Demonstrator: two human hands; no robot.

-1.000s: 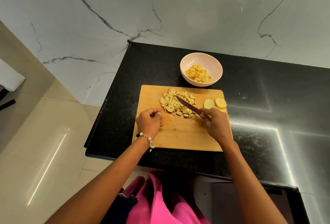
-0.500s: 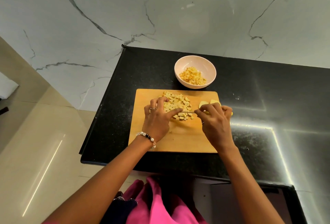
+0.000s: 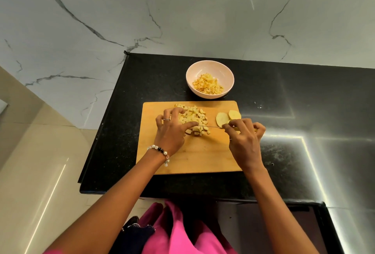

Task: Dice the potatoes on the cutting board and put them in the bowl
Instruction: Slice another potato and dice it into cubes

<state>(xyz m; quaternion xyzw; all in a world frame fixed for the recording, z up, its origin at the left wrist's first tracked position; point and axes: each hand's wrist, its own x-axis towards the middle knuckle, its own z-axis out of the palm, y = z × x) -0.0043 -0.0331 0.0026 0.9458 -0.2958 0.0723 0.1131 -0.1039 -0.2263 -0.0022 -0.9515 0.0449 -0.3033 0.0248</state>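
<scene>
Two slices (image 3: 228, 117): on the board's (image 3: 182, 162) right edge.
Dice (image 3: 194, 119): piled mid-board; more in the bowl (image 3: 210, 67).
Left hand (image 3: 172, 130): fingers spread over the pile.
Right hand (image 3: 244, 142): apparently pinching the knife (image 3: 213, 126), blade edge-on.
Surface (image 3: 284, 95): black.

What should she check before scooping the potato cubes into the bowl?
1. Bowl within reach, just beyond the cutting board: ok.
2. Room left in the bowl: ok, only partly filled.
3. Diced pile gathered: ok, left hand cups one side.
4. Knife at the pile: ok, right hand holds it.
5. Thumb clear of the blade edge: cannot tell.
6. All potato diced: not ok, two slices remain.
</scene>
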